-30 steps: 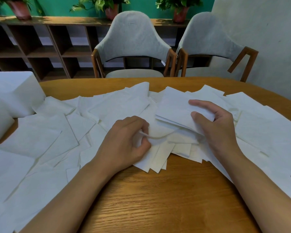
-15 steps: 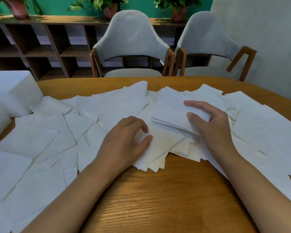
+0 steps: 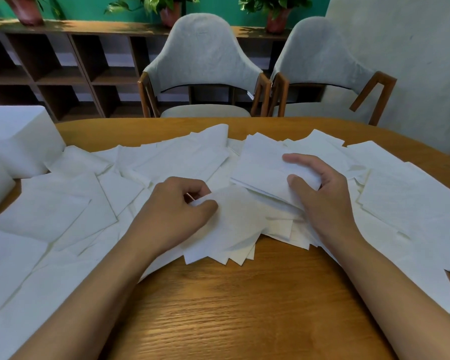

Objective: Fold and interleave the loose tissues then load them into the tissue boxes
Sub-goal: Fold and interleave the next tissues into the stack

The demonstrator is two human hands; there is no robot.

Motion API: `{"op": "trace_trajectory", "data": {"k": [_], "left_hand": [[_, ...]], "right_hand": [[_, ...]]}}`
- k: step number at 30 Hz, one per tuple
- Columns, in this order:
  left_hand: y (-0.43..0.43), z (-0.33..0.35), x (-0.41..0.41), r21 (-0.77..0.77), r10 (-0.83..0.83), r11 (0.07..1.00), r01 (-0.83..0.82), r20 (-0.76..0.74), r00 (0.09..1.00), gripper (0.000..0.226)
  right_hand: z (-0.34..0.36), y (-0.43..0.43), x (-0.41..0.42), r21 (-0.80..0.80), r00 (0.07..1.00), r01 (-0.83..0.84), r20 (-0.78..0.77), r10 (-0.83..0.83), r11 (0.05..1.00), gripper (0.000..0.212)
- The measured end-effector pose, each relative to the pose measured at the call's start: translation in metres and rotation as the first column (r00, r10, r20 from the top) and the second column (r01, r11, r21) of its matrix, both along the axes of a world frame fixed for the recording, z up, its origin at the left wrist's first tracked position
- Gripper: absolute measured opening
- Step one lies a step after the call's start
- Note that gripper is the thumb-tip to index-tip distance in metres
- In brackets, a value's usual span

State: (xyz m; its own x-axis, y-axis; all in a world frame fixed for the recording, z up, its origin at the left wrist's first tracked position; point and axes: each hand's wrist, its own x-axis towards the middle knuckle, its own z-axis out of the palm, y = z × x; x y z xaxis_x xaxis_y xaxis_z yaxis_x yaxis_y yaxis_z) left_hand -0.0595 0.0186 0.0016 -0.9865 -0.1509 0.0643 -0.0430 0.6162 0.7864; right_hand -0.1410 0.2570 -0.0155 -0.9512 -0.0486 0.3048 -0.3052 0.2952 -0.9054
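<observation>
Loose white tissues [image 3: 63,214] lie scattered across the wooden table [image 3: 231,307]. My left hand [image 3: 174,216] pinches the edge of a single tissue [image 3: 234,219] between thumb and curled fingers, near the table's middle. My right hand [image 3: 320,193] grips a thin stack of folded tissues [image 3: 265,167], thumb on top and fingers wrapped round its right end, holding it tilted above the pile. Two white tissue boxes [image 3: 18,141] stand at the far left edge.
Two grey upholstered chairs [image 3: 203,63] stand behind the table's far edge. A dark shelf unit [image 3: 63,68] with potted plants lines the back wall. Bare wood shows on the near part of the table between my forearms.
My left hand has closed from resting on the pile to pinching one tissue's edge and lifting it. My right hand keeps its grip on the stack, barely moving.
</observation>
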Motion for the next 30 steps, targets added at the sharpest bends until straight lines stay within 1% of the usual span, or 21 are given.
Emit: {"op": "trace_trajectory", "data": {"k": [2, 4, 7, 9, 11, 14, 17, 18, 20, 22, 23, 24, 26, 30], "left_hand": [[0.001, 0.001, 0.001, 0.03, -0.004, 1.0, 0.004, -0.011, 1.0, 0.024], [0.003, 0.002, 0.001, 0.065, -0.038, 0.997, 0.04, -0.034, 0.999, 0.023], [0.005, 0.004, 0.003, 0.128, -0.08, 0.987, 0.094, -0.111, 0.991, 0.025], [0.006, 0.003, 0.004, 0.145, -0.073, 0.985, 0.096, -0.158, 0.985, 0.025], [0.008, 0.002, 0.004, 0.151, -0.08, 0.983, 0.108, -0.182, 0.98, 0.024], [0.011, -0.002, 0.003, 0.152, -0.096, 0.98, 0.124, -0.178, 0.979, 0.021], [0.013, -0.006, 0.002, 0.102, -0.073, 0.99, 0.094, -0.193, 0.978, 0.019], [0.013, -0.008, 0.002, 0.094, -0.06, 0.992, 0.079, -0.195, 0.979, 0.019], [0.012, -0.011, 0.0, 0.083, -0.034, 0.995, 0.051, -0.193, 0.981, 0.015], [0.01, -0.012, -0.002, 0.086, -0.01, 0.996, 0.028, -0.203, 0.979, 0.014], [0.01, -0.012, -0.003, 0.095, 0.005, 0.995, 0.016, -0.212, 0.977, 0.013], [0.009, -0.012, -0.003, 0.11, 0.022, 0.994, 0.003, -0.219, 0.975, 0.013], [0.009, -0.011, -0.004, 0.149, 0.051, 0.989, -0.018, -0.222, 0.974, 0.014], [0.011, -0.012, -0.005, 0.222, 0.086, 0.974, -0.041, -0.201, 0.976, 0.014]], "right_hand": [[-0.001, -0.002, 0.0, 0.031, 1.0, -0.016, -0.01, 0.016, 0.999, 0.033], [-0.002, -0.004, 0.002, 0.048, 0.999, -0.032, -0.012, 0.033, 0.998, 0.029], [0.0, -0.007, 0.006, 0.026, 0.998, -0.064, -0.013, 0.065, 0.998, 0.022], [0.004, -0.009, 0.008, 0.011, 0.992, -0.127, 0.013, 0.127, 0.992, 0.02], [0.007, -0.012, 0.013, 0.007, 0.976, -0.212, 0.047, 0.211, 0.977, 0.033], [0.007, -0.016, 0.017, 0.034, 0.95, -0.307, 0.067, 0.304, 0.951, 0.05], [0.002, -0.018, 0.02, 0.037, 0.919, -0.388, 0.095, 0.383, 0.921, 0.057], [0.001, -0.018, 0.02, 0.02, 0.91, -0.402, 0.117, 0.397, 0.915, 0.056], [0.0, -0.018, 0.02, 0.019, 0.912, -0.392, 0.139, 0.386, 0.92, 0.041], [-0.004, -0.018, 0.018, 0.085, 0.939, -0.333, 0.117, 0.322, 0.939, 0.019], [-0.006, -0.017, 0.016, 0.106, 0.946, -0.316, 0.113, 0.304, 0.943, 0.014], [-0.007, -0.016, 0.016, 0.106, 0.945, -0.317, 0.114, 0.305, 0.942, 0.014], [-0.007, -0.015, 0.016, 0.1, 0.941, -0.331, 0.106, 0.32, 0.938, 0.021], [-0.003, -0.018, 0.018, 0.167, 0.945, -0.326, 0.069, 0.319, 0.931, 0.049]]}}
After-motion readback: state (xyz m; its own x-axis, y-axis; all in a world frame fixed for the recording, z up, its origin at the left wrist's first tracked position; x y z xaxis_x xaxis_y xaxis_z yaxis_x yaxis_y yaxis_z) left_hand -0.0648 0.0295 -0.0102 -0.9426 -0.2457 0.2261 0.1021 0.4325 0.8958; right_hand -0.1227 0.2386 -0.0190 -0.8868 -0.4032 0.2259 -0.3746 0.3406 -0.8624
